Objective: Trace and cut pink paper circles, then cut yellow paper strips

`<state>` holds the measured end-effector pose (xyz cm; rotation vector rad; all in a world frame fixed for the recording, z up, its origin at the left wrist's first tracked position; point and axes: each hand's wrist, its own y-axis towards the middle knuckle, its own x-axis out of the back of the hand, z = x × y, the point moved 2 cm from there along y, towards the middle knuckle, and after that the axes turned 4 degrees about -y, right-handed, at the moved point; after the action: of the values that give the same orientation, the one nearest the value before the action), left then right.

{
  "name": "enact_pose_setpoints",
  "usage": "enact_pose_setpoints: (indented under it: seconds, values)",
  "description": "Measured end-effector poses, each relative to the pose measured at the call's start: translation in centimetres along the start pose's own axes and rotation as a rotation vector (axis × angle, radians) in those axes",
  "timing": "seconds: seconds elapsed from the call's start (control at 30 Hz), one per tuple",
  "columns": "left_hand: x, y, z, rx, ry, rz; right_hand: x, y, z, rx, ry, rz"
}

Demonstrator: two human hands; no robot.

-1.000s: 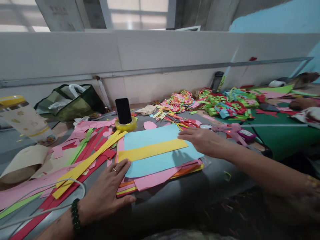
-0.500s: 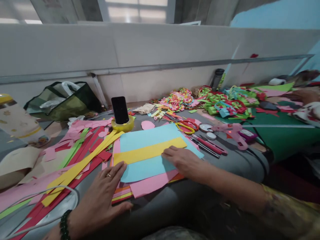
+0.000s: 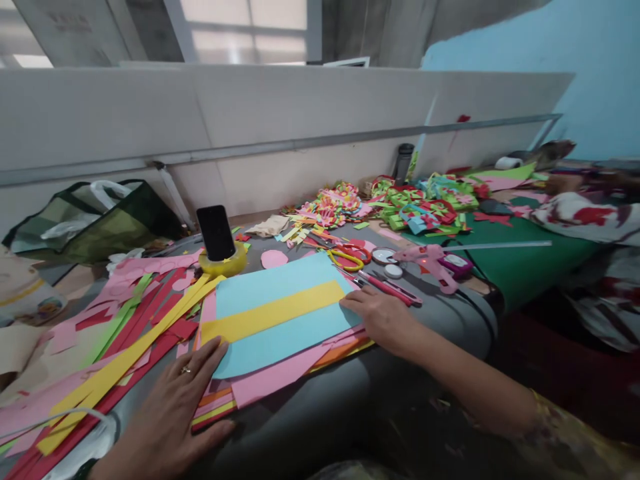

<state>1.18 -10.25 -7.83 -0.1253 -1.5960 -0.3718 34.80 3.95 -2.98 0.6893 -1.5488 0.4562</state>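
Note:
A yellow paper strip point(image 3: 275, 312) lies lengthwise across a light blue sheet point(image 3: 280, 353), on top of a stack with a pink sheet point(image 3: 280, 387) and several other coloured layers at its front edge. My left hand point(image 3: 173, 393) rests with fingers stretched out, their tips on the left end of the strip and thumb apart. At the far end, my right hand point(image 3: 385, 320) lays its fingertips on the right edge of the blue sheet, beside the strip's end. Its fingers look extended and lie close together; the underside is hidden.
Long yellow strips point(image 3: 140, 347) and red strips lie left. A phone point(image 3: 216, 233) leans in a yellow tape roll point(image 3: 223, 263). Scissors point(image 3: 347, 259), a pink cutter point(image 3: 393, 288) and a pink glue gun point(image 3: 427, 260) lie right. Colourful paper pieces point(image 3: 333, 203) are heaped behind.
The view has turned right, so everything sits further left. My right hand has moved from the strip's lower edge to the right edge of the blue sheet. My left hand keeps its place.

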Motion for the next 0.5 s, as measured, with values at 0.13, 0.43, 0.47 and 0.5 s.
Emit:
enact_pose_setpoints:
  seconds: [0.13, 0.43, 0.47, 0.5]
  values:
    - [0.3, -0.3, 0.9, -0.048, -0.005, 0.016, 0.8, -0.4, -1.2, -0.038, 0.097, -0.025]
    - [5.2, 6.5, -2.7, 0.051, -0.077, -0.198, 0.4, -1.6, -5.0, -0.478, -0.083, -0.111]
    - [5.3, 8.1, -4.2, 0.019, -0.071, -0.131, 0.0, -1.4, -4.9, -0.481, -0.1, -0.099]
    - [5.4, 9.8, -5.6, -0.005, -0.064, -0.094, -0.3, -1.3, -4.8, -0.48, -0.112, -0.093]
